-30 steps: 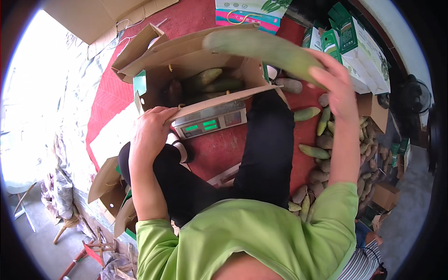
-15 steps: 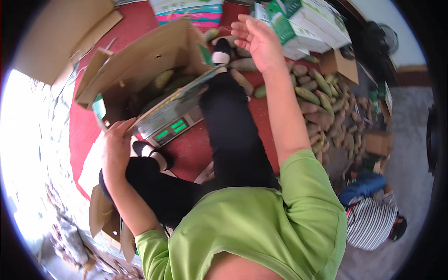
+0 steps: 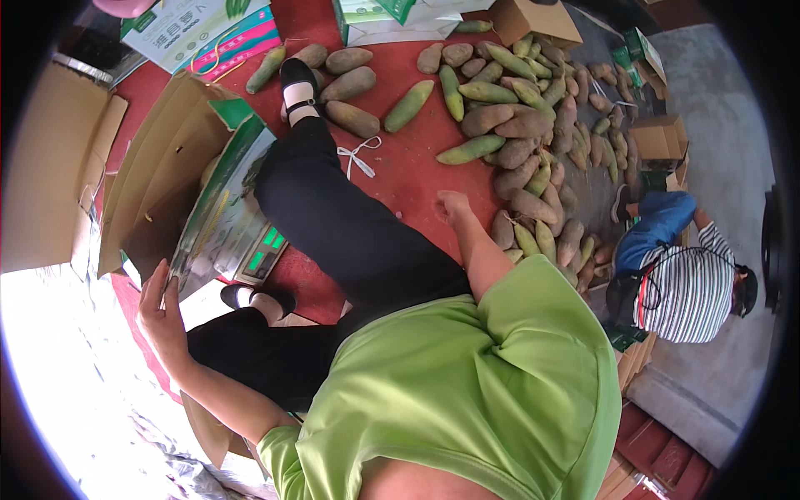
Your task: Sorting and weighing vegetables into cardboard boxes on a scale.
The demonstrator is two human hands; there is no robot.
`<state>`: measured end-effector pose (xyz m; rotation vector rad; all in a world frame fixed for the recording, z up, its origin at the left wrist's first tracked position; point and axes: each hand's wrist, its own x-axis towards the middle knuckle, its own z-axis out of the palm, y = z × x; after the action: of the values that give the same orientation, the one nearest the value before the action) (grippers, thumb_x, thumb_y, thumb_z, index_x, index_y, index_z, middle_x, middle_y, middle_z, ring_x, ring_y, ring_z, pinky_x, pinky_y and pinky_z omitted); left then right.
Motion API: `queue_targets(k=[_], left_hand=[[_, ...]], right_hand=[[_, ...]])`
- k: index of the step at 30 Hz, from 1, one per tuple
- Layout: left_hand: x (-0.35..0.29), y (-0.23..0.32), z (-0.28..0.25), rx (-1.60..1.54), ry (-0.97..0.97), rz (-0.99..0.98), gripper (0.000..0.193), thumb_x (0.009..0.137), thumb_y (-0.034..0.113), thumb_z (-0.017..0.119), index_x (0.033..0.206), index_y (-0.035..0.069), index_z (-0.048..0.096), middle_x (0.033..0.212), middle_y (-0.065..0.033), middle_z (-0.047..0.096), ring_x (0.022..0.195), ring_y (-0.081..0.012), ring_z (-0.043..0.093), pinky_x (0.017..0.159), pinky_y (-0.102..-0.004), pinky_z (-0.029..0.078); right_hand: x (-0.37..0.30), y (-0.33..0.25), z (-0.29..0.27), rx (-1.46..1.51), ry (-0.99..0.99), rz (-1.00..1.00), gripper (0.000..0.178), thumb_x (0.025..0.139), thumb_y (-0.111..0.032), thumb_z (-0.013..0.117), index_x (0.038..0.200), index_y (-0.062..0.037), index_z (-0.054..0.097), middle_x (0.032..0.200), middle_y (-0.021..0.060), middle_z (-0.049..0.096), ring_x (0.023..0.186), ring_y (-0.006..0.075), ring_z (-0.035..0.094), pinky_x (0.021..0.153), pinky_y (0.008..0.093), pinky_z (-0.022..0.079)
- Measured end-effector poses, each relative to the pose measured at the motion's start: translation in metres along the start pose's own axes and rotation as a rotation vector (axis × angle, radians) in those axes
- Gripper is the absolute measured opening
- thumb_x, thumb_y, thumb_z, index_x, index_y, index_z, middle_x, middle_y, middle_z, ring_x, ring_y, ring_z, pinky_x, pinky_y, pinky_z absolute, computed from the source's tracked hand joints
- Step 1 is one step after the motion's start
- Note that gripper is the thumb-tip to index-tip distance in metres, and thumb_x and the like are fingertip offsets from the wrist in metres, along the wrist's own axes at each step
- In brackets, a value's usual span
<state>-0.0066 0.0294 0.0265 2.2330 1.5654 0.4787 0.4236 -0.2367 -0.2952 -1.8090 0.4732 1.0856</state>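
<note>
My left hand [image 3: 162,317] is at the near corner of an opened cardboard box [image 3: 158,158], its fingers stretched and apart against the box edge. The box has a green printed side and sits on a scale [image 3: 265,252] with lit green digits. Much of the box's inside is hidden by its walls. My right hand [image 3: 452,206] hangs over the red floor covering [image 3: 408,187], its fingers curled in, and no held object shows. To its right lies a heap of long green and brown produce [image 3: 525,125], shaped like gourds or large tubers.
Several loose pieces [image 3: 350,85] lie around my outstretched foot, near a white tie [image 3: 360,157]. Printed cartons [image 3: 208,37] stand at the back, with a brown box [image 3: 537,21] behind the heap. Another person in a striped shirt [image 3: 683,292] is at the right beside the heap.
My view has turned rightward, bringing more of the heap into sight. My right hand has come down from its raised, open pose and curled. My left hand stays at the box corner, its fingers straighter.
</note>
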Motion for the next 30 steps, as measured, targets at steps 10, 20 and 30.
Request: queue_targets(k=[10,20,30], left_hand=[[-0.028,0.113,0.031,-0.5,0.073,0.404,0.023,0.088,0.002,0.047,0.095,-0.005,0.068,0.102,-0.0161,0.067,0.095,-0.0273,0.062,0.086,-0.0358,0.048],[-0.074,0.204,0.12,-1.291,-1.206,0.067,0.053,0.1,0.029,0.042,0.141,-0.002,0.029,0.139,-0.0152,0.042,0.124,-0.0271,0.047,0.097,-0.0389,0.043],[-0.083,0.225,0.115,-1.892,-1.249,-0.341,0.05,0.101,0.029,0.039,0.144,0.005,0.029,0.138,-0.0093,0.043,0.128,-0.021,0.043,0.105,-0.039,0.037]], right_hand=[[-0.009,-0.144,0.034,1.134,-0.393,0.047,0.011,0.09,-0.018,0.057,0.099,-0.0129,0.061,0.097,-0.0012,0.064,0.085,0.0159,0.059,0.073,0.0326,0.048],[-0.18,-0.32,0.06,1.207,-1.176,-0.262,0.009,0.086,-0.007,0.054,0.087,-0.0065,0.062,0.08,0.0032,0.066,0.074,0.0166,0.061,0.072,0.0341,0.048],[-0.238,-0.323,0.097,1.043,-1.401,-0.381,0.009,0.084,-0.006,0.054,0.081,-0.0057,0.062,0.076,0.0032,0.065,0.069,0.0158,0.061,0.068,0.0314,0.048]])
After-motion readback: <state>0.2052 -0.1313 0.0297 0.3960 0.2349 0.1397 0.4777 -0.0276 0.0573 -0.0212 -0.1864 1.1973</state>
